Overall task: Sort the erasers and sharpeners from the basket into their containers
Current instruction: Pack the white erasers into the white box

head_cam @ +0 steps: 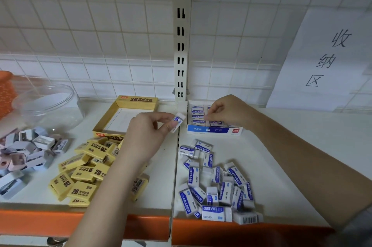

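Two hands are seen above a white shelf [291, 146] with an orange front edge. A single white-and-blue eraser [178, 122] is pinched between the thumb and fingers of the left hand [147, 136], held in the air just left of the blue-and-white eraser box [214, 130], over the seam between the two shelf boards. The right hand [227, 111] is reached into that box, its fingers curled down onto the erasers already lined up inside; whether one is actually gripped cannot be told.

A loose heap of white-and-blue erasers [217, 186] is spread on the shelf in front of the box, near the orange edge. To the left, a yellow cardboard box [120, 116] is seen with its bottom bare, and a pile of yellow 2B erasers [84, 170] is scattered just in front of it, partly hidden by the left forearm. Further left, a heap of pastel sharpeners [26, 152] is lying beside a clear plastic jar [50, 105]. An orange basket [6, 93] is partly visible at the far left edge. A paper sign [326, 59] with handwritten characters is fixed to the tiled wall on the right.
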